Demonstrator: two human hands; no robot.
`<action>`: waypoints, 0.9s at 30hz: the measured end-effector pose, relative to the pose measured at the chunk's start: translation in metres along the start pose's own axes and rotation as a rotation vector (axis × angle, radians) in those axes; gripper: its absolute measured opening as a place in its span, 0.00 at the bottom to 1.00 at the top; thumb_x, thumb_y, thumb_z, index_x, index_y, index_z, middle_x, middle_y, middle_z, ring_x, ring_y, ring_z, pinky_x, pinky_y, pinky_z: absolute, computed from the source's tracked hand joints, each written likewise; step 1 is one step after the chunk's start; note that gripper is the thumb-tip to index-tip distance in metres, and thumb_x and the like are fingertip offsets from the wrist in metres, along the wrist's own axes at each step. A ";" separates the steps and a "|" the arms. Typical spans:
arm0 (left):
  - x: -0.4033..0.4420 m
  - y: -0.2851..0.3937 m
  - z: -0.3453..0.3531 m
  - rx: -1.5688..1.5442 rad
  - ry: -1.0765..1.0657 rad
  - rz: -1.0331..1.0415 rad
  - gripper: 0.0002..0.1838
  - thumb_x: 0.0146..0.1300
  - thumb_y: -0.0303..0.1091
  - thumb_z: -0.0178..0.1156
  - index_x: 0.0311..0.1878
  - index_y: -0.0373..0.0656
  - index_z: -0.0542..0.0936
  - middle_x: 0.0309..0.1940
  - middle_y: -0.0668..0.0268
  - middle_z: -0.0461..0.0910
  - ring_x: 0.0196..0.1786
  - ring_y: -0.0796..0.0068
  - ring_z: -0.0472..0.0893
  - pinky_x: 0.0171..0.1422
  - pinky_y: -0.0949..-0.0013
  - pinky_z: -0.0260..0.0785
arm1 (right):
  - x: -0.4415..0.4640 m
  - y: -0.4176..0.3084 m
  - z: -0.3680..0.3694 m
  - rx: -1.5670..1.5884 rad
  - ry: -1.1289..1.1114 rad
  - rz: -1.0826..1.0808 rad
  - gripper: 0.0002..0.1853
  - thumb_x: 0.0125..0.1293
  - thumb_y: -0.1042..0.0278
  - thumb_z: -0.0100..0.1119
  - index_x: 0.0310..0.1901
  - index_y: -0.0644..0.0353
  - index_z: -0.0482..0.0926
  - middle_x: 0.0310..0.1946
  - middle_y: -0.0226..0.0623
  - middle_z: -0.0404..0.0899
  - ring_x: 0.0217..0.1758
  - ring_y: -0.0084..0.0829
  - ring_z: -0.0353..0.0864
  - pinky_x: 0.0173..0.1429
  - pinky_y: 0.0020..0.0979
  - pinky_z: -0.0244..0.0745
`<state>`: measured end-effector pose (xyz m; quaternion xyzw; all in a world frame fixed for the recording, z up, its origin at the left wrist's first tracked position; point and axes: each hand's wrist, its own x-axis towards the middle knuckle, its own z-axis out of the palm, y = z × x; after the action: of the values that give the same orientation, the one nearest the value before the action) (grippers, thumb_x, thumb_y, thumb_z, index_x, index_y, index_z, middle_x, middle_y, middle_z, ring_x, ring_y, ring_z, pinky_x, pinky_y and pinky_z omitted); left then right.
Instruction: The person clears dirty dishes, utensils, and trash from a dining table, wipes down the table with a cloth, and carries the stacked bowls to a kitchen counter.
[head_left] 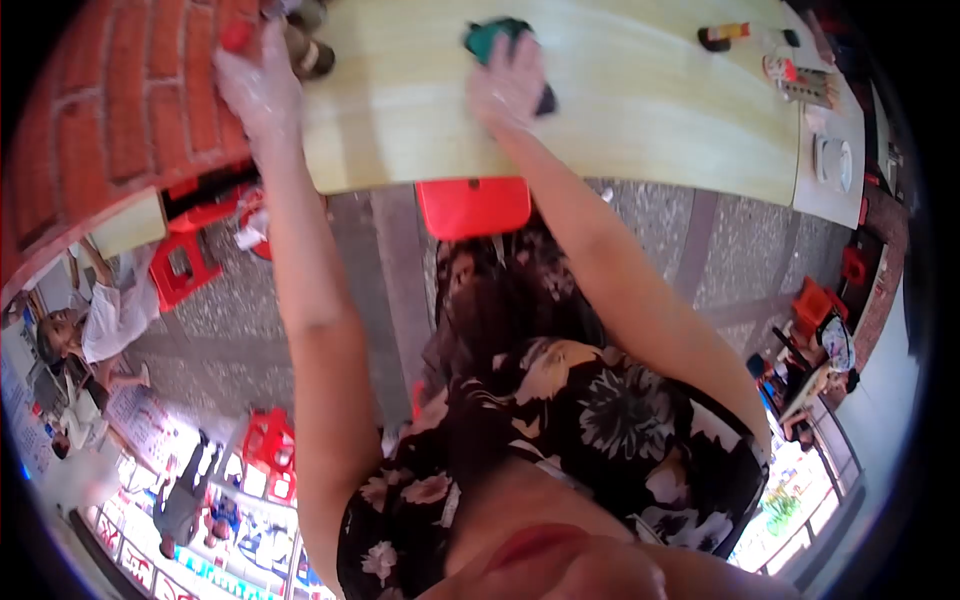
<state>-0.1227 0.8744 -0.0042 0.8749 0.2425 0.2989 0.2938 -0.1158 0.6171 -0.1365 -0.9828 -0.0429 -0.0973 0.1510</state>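
My right hand [508, 85], in a thin clear plastic glove, presses down on a dark green cloth [490, 38] on the pale yellow-green table [640, 110]. Its fingers lie over the cloth, and folds stick out beyond the fingertips and beside the palm. At the table's left end, against the brick wall, is my left hand [262, 90], also gloved. Its fingers are around a red-topped container [236, 36], whose lower part is hidden. Right beside this hand stand dark bottles or jars [312, 58], cut off by the top edge of the view.
A red brick wall [120, 110] borders the table's left end. Farther right lie a small yellow-labelled bottle [730, 33], a perforated holder [806, 88] and a white dish [832, 163]. A red stool [475, 207] is at the table's near edge. Other people sit at the left behind me.
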 end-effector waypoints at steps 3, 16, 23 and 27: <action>0.006 0.030 -0.007 0.051 -0.094 -0.106 0.29 0.55 0.45 0.66 0.50 0.30 0.71 0.47 0.51 0.76 0.48 0.59 0.76 0.57 0.62 0.67 | -0.038 -0.104 -0.014 -0.214 -0.169 -0.244 0.26 0.64 0.63 0.42 0.62 0.68 0.64 0.63 0.55 0.61 0.67 0.49 0.59 0.69 0.45 0.52; -0.075 0.031 -0.018 0.129 -0.053 -0.001 0.35 0.66 0.36 0.54 0.67 0.27 0.50 0.63 0.41 0.62 0.63 0.56 0.68 0.66 0.61 0.63 | -0.017 0.334 -0.121 -0.118 -0.297 0.603 0.25 0.63 0.69 0.48 0.64 0.56 0.63 0.66 0.43 0.60 0.62 0.42 0.67 0.61 0.46 0.66; -0.167 0.073 0.040 0.028 -0.371 0.176 0.19 0.59 0.23 0.56 0.55 0.35 0.71 0.55 0.52 0.71 0.58 0.55 0.72 0.63 0.59 0.64 | -0.003 0.302 -0.059 -0.450 -0.233 0.505 0.28 0.62 0.60 0.48 0.63 0.61 0.61 0.49 0.45 0.73 0.52 0.37 0.75 0.44 0.44 0.76; -0.165 0.252 0.146 -0.174 -0.561 0.485 0.24 0.55 0.28 0.62 0.56 0.37 0.70 0.55 0.51 0.71 0.58 0.52 0.71 0.64 0.57 0.62 | 0.006 0.111 -0.071 -0.013 -0.658 -0.255 0.27 0.68 0.64 0.40 0.68 0.61 0.53 0.67 0.44 0.55 0.70 0.31 0.55 0.68 0.30 0.58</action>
<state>-0.0790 0.5426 0.0039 0.9265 -0.0878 0.1283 0.3427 -0.1097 0.4900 -0.1009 -0.9491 -0.2112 0.2063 0.1096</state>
